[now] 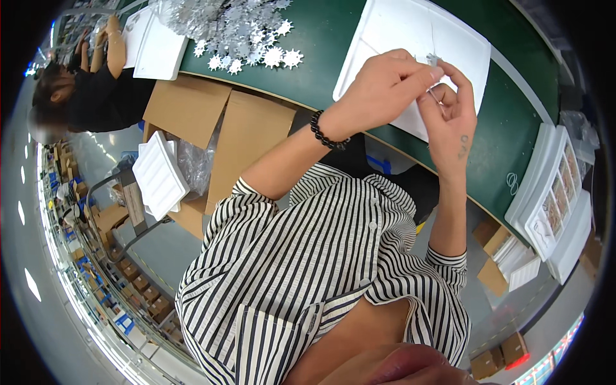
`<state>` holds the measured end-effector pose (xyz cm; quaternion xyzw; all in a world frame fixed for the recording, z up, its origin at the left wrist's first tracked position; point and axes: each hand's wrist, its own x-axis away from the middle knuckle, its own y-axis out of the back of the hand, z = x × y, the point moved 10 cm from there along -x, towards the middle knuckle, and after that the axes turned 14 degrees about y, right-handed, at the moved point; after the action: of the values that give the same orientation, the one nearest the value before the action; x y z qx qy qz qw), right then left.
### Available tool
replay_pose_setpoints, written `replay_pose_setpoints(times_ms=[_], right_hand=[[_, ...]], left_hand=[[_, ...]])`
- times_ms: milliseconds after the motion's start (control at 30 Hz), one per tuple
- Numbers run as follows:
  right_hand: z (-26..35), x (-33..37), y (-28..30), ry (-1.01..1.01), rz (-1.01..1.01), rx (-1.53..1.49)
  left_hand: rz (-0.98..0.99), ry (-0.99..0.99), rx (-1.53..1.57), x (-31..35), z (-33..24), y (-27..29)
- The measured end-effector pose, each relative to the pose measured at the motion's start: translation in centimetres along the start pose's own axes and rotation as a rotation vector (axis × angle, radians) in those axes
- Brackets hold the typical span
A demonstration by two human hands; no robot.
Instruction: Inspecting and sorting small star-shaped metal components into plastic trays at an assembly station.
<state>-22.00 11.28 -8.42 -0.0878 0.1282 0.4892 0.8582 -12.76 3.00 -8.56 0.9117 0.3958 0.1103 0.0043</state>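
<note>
Over a white tray point(478, 50) on the green table, my two hands meet at the fingertips. My left hand point(385, 83), with a black bead bracelet at the wrist, is closed in a pinch. My right hand point(449, 119) has its fingers curled, its index fingertip close to the left thumb. A small silvery piece point(433, 59) shows at the fingertips, and a thin thread or wire runs up from it. Between the right fingers lies a slim metal pin-like rod point(435, 96). What the left fingertips grip is partly hidden.
A heap of silver snowflake-shaped pieces point(237, 32) lies on the table at the far left. Open cardboard boxes point(247, 138) and white trays point(157, 173) stand left of me. At the right edge is a divided tray point(555, 205) of small parts. A co-worker point(96, 96) works at the upper left.
</note>
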Motion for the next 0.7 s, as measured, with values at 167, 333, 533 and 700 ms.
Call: replay_pose_setpoints(times_ms=[167,333,533,700], right_hand=[[-0.1,-0.2,0.2,0.114,0.023,0.188],[-0.6,-0.4,1.3,0.066,0.07,0.275],[-0.5,-1.7,1.8,0.08,0.258,0.666],[0.5,-2.0,2.7,0.216,0.229,0.937]], left_hand=[[-0.027,0.015,0.047,0.0,-0.4,-0.3],[-0.063,0.037,0.115,-0.1,-0.4,0.2],[-0.262,-0.003,-0.025,-1.5,-1.1,4.1],[-0.646,-0.214,-0.729,-3.3,-2.7,11.7]])
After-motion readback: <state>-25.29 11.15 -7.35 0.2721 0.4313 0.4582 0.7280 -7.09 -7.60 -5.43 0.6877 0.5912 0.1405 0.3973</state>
